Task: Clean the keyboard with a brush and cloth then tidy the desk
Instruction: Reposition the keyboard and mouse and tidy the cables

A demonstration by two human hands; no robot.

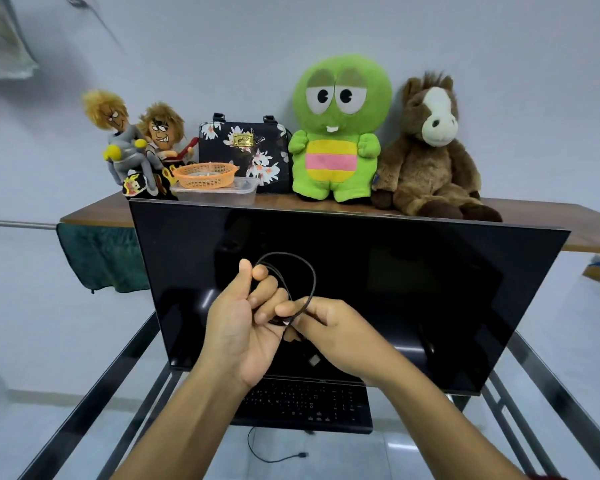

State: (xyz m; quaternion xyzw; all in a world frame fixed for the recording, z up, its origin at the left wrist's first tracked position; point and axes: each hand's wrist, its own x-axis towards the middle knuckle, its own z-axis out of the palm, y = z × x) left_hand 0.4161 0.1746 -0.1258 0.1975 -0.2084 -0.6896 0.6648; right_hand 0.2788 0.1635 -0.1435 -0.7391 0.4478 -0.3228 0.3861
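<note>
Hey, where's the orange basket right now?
In the head view, the orange basket sits left of centre on the wooden shelf, atop a clear plastic box, between the two dolls and the floral bag.

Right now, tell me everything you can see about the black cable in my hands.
The cable is thin, black and flexible, rubbery-looking. It is wound into a round loop held up in front of the dark monitor. The left hand grips the coil with curled fingers; the right hand pinches the strand where the loop closes. A small silvery plug hangs under the hands.
</note>
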